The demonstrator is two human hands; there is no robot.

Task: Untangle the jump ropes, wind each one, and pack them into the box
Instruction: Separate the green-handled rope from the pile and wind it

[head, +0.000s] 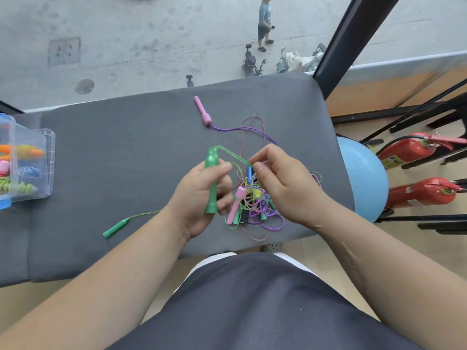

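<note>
Green plastic handles [211, 183], seemingly a pair held upright together: gripped in the left hand [199, 198], fingers curled round them. Green cord [235, 159] from their tops: pinched between thumb and forefinger of the right hand [285, 183]. Tangle of ropes [257, 205]: on the grey pad [126, 147], beneath the right hand. Pink handle [203, 111]: far side, purple cord trailing to the tangle. Loose green handle [116, 227]: near left. Clear box [49, 160]: left edge, wound ropes inside
</note>
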